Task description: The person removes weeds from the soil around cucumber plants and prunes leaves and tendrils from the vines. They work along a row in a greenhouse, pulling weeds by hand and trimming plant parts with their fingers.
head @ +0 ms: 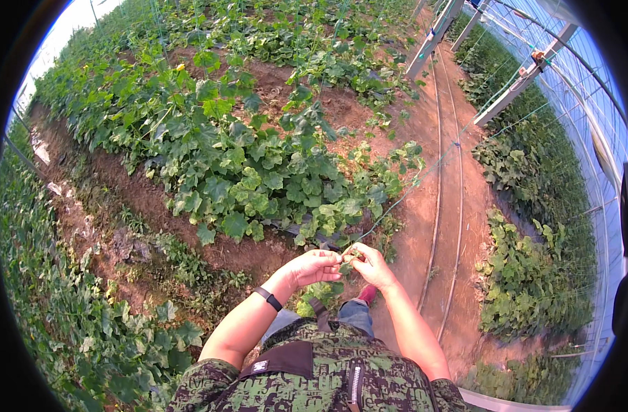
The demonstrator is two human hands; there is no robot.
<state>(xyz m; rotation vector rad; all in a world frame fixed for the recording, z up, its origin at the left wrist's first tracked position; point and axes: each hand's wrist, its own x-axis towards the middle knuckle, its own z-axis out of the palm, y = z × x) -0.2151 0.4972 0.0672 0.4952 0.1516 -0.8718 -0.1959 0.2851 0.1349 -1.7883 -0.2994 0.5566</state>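
In front of my body, both hands meet at chest height. My left hand [316, 267], with a dark band on the wrist, has its thumb and forefinger pinched at the stem of a small vine shoot [346, 268]. My right hand [369, 265] grips the same shoot from the other side, its leaves showing between the fingers. From the right hand a thin green twine [396, 205] runs taut up and to the right towards the posts. Exactly how twine and stem cross is hidden by the fingers. Leafy cucumber-like vines [272, 175] grow just beyond my hands.
Two narrow rails [435, 237] run along a dirt path [471, 247] on the right. Slanted posts [525, 77] carry twines beside the plastic greenhouse wall [592, 67]. More vine rows [87, 340] grow on the left beyond a soil furrow [149, 201]. My pink shoe [367, 294] stands below.
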